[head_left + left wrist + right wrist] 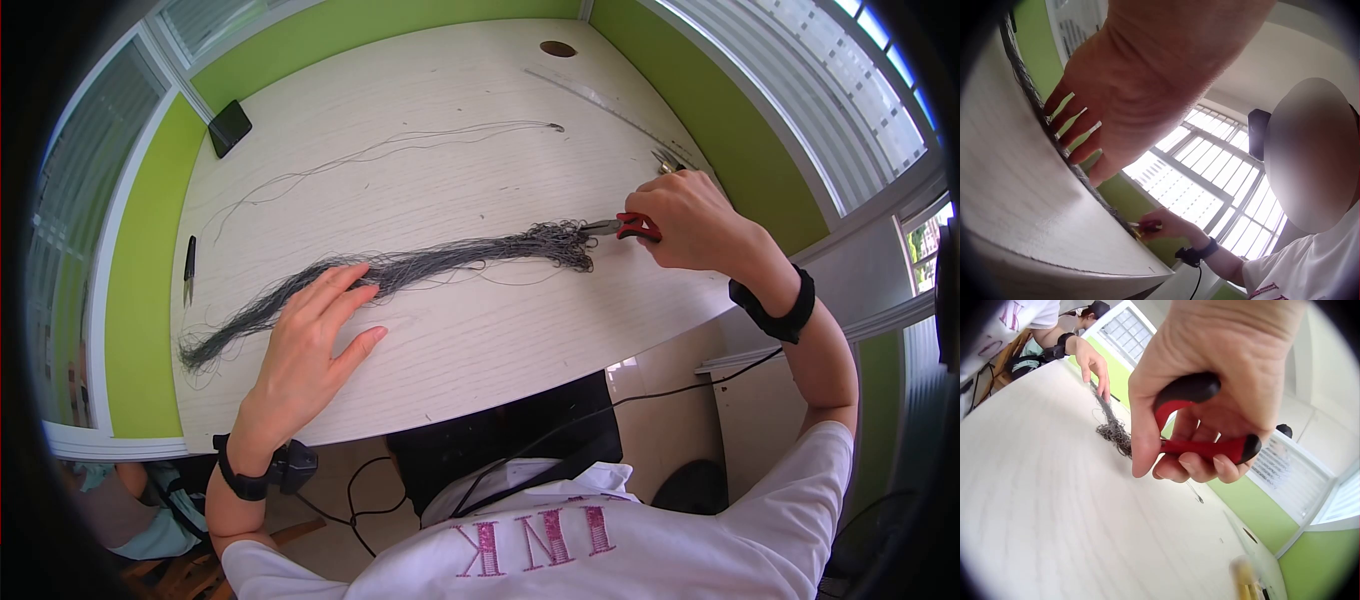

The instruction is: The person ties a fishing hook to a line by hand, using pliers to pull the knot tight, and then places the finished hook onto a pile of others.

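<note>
A long bundle of thin dark grey wire-like strands lies across the pale table, with small loops clustered at its right end. My left hand rests on the bundle's middle-left part, fingers extended and thumb apart. In my right hand are red-and-black handled pliers, whose metal nose reaches into the looped end. The right wrist view shows the pliers' handles between thumb and curled fingers; the hand hides the nose there.
A few loose strands lie farther back. Pointed tweezers and a black block are at the left. A clear ruler lies at the right, near a metal-tipped tool. Green partitions border the table.
</note>
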Motion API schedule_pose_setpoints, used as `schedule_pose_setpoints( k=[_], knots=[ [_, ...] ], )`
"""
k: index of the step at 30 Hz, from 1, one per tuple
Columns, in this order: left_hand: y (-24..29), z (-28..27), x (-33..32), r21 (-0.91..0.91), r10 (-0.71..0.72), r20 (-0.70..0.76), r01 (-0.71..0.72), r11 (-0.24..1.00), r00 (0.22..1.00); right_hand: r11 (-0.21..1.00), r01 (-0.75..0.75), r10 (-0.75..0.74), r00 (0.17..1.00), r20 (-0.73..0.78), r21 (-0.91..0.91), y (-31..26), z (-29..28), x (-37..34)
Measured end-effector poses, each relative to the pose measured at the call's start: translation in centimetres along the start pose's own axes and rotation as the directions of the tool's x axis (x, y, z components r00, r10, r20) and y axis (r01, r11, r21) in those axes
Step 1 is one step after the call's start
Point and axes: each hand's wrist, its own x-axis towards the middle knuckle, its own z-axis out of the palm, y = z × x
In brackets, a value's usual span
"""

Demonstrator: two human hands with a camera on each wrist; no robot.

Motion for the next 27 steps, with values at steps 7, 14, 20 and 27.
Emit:
schedule_pose_setpoints(
  k=[7,14,20,27],
  knots=[
    [0.1,-0.2,-0.1,-0.020,-0.039,0.034,0.040,0.999,0.999,1.000,-0.018,0.019,1.000,0.021,-0.021,0.0,-0.2,0.0],
    [0.0,-0.1,-0.1,-0.026,-0.030,0.032,0.031,0.999,0.999,0.998,-0.019,0.021,1.000,-0.023,0.063,0.9,-1.5,-1.3],
    [-0.1,-0.1,-0.1,-0.022,-0.019,0.024,0.020,1.000,1.000,0.989,-0.073,0.078,0.996,-0.031,0.128,1.8,-1.4,-2.3],
    [0.1,-0.1,0.0,-0.018,-0.018,0.024,0.019,1.000,1.000,0.994,-0.070,0.073,0.997,-0.034,0.086,2.0,0.1,-2.2]
  ],
)
